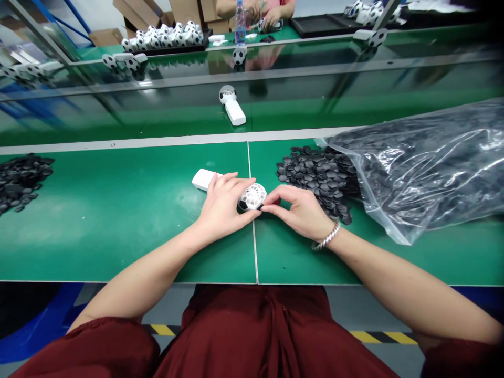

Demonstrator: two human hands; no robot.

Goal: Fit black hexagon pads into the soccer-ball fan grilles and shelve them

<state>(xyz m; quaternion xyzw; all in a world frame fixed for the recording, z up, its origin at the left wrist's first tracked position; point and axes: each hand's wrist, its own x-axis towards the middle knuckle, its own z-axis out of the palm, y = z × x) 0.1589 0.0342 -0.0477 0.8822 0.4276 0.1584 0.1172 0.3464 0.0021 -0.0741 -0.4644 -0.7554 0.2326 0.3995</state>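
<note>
White device [254, 195]: on green table [118, 226], centre, head right.
Left hand [223, 203]: fingers curled over its neck.
Right hand [300, 211]: thumb and index pinched at near-right rim, probably on 1 black piece [260, 207], mostly hidden.
Fit: brace head, align edges, press squarely.

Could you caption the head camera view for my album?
The left hand holds a white gadget as the right hand touches its round head, black pieces heaped nearby.
</note>
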